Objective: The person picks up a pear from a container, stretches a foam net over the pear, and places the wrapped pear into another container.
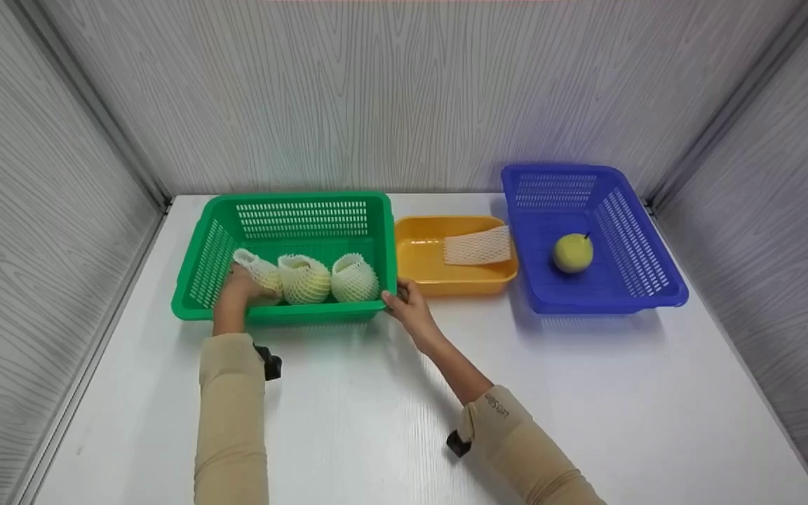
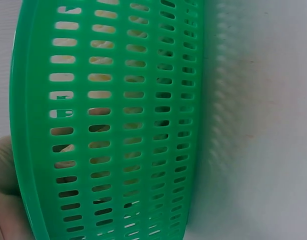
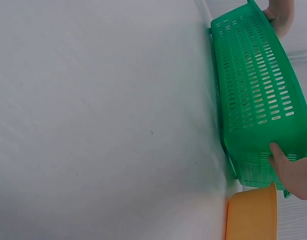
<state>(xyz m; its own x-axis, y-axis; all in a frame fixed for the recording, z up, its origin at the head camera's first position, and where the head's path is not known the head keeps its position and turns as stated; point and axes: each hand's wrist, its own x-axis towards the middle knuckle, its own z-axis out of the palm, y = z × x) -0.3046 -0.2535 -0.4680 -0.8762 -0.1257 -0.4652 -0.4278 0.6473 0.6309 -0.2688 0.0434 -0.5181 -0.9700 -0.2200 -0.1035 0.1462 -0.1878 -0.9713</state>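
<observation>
Three round yellow-green pears in white foam nets stand in a row in the green basket (image 1: 306, 238). My left hand (image 1: 239, 287) reaches over the front rim and grips the leftmost netted pear (image 1: 268, 280); some of its fingers are hidden behind it. Beside it are the middle netted pear (image 1: 306, 280) and the right one (image 1: 355, 280). My right hand (image 1: 411, 312) holds the basket's front right corner, with the thumb against the outer wall, as the right wrist view shows. In the left wrist view, the perforated basket wall (image 2: 111, 145) covers most of the left hand.
An orange tray (image 1: 418, 259) with a flat white foam net (image 1: 477, 245) stands right of the green basket. Farther right, a blue basket (image 1: 537, 280) holds one bare pear (image 1: 573, 253) with a dark stem. Grey wood-grain panels (image 1: 348, 98) enclose the white table (image 1: 348, 421).
</observation>
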